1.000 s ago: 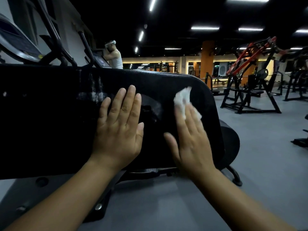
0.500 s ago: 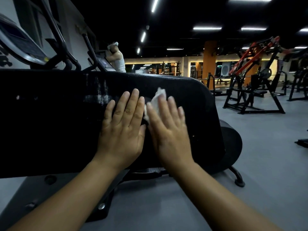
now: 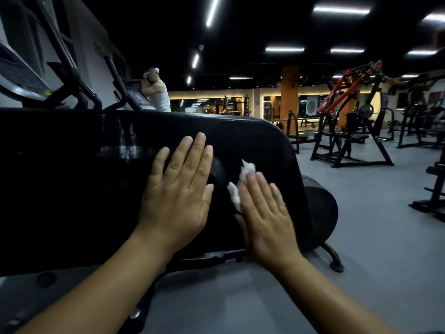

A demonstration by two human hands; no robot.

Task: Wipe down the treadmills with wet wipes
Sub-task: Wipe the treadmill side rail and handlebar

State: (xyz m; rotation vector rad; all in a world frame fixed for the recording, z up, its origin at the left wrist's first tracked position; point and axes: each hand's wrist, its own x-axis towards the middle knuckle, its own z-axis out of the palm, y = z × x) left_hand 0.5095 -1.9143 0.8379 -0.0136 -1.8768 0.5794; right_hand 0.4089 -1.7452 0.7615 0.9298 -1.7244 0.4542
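Change since half a second ago: the right hand (image 3: 267, 213) has slid rightward and a little lower on the black side panel (image 3: 60, 189), opening a gap to the left hand (image 3: 178, 194), whose thumb it then touched. The wet wipe (image 3: 247, 170) has travelled with it, and the left hand is unmoved. Far left, upper: a tilted console (image 3: 19, 75) with dark handle uprights (image 3: 72, 68) behind the panel's top edge. Left to centre: the side panel, upright, matte, rounded at its right corner and bearing pale smear marks (image 3: 122, 148) just left of the left hand. Behind the panel: a person in a white top (image 3: 160, 94) at another console. Centre: the left hand, palm flat on the panel, fingers straight and close together, holding nothing. Just right of it, apart: the wet wipe, white and crumpled, lying on the panel beneath the right hand and showing beyond the fingertips and along the thumb side. Centre right: the right hand, fingers straight and slightly blurred, pressing the wipe flat against the panel, not curled round it. Right of the panel: a round black housing (image 3: 320, 213) and a curved support foot (image 3: 336, 263) on the grey floor (image 3: 373, 237). Background: an orange pillar (image 3: 289, 92). Right: a red and black weight machine (image 3: 349, 112). Overhead: strip lights (image 3: 342, 9) on a dark ceiling.
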